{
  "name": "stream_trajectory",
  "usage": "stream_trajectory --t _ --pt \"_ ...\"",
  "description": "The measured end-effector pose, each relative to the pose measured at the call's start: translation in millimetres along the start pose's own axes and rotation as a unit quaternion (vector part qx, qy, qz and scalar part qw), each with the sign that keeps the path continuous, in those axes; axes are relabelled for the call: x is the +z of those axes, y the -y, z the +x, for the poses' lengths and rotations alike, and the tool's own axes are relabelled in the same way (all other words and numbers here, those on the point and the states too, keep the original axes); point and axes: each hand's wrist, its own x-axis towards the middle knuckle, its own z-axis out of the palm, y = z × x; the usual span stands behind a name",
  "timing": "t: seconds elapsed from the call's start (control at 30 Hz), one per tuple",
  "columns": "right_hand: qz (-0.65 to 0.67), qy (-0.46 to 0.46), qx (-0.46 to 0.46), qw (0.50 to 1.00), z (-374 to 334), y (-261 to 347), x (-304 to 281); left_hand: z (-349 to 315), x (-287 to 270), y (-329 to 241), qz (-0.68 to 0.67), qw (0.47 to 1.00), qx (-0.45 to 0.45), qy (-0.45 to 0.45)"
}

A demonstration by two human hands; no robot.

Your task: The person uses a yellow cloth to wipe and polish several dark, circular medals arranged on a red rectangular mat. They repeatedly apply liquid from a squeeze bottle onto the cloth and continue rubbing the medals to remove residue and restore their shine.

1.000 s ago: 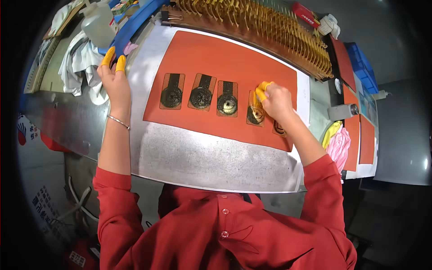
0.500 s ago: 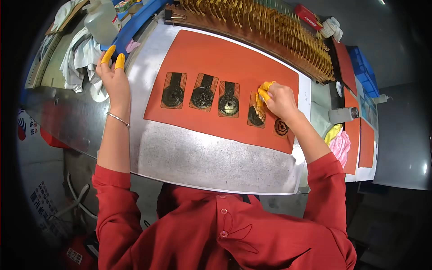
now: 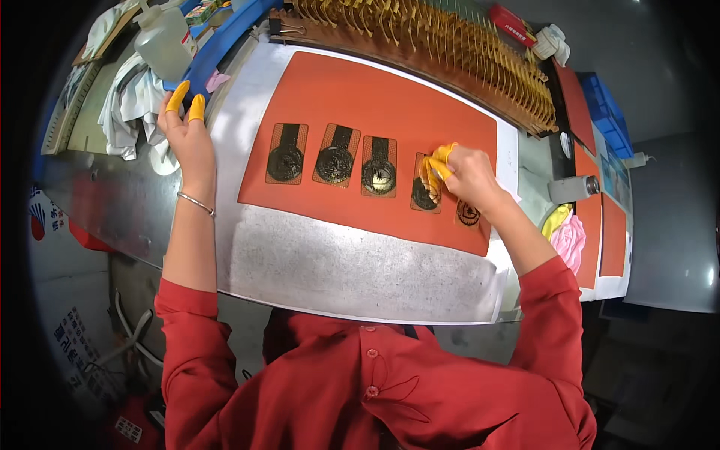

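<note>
Several small gold-coloured rectangular plates with black, medal-shaped designs lie in a row on an orange-red mat point(image 3: 360, 90). My right hand point(image 3: 471, 178) is over the fourth plate point(image 3: 424, 198). Yellow finger covers are on its curled fingers, which press together at the plate's upper part and hide some of it; what they hold, if anything, cannot be made out. Partly under my right wrist lies the last plate point(image 3: 467, 214). To the left, off the mat, my left hand point(image 3: 189, 139) is raised with two yellow-covered fingers apart, holding nothing, near a blue tray's edge point(image 3: 196, 75).
Behind the mat stands a wooden rack point(image 3: 480, 90) with many gold strips. White cloths point(image 3: 131, 112) and a translucent bottle point(image 3: 163, 43) are at the left. On the right are a grey bottle point(image 3: 571, 189), pink cloth point(image 3: 570, 244) and a blue bin point(image 3: 604, 116).
My right hand has shifted slightly left and down, its covered fingers now further over the fourth plate. My left hand keeps nearly the same place and pose. The plates still lie in their row.
</note>
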Motion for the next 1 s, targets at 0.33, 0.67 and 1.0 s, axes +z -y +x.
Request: stream_trajectory --t 0.33,0.67,1.0 --pt "0.038 0.014 -0.054 0.998 -35 56 2 5 -6 15 0.011 1.0 0.029 0.007" --pt "0.016 -0.008 0.025 1.0 -64 57 -8 1 0 8 0.018 1.0 0.011 0.0" --pt "0.002 -0.004 0.026 1.0 -53 36 -3 3 -1 5 0.051 0.998 0.031 0.008"
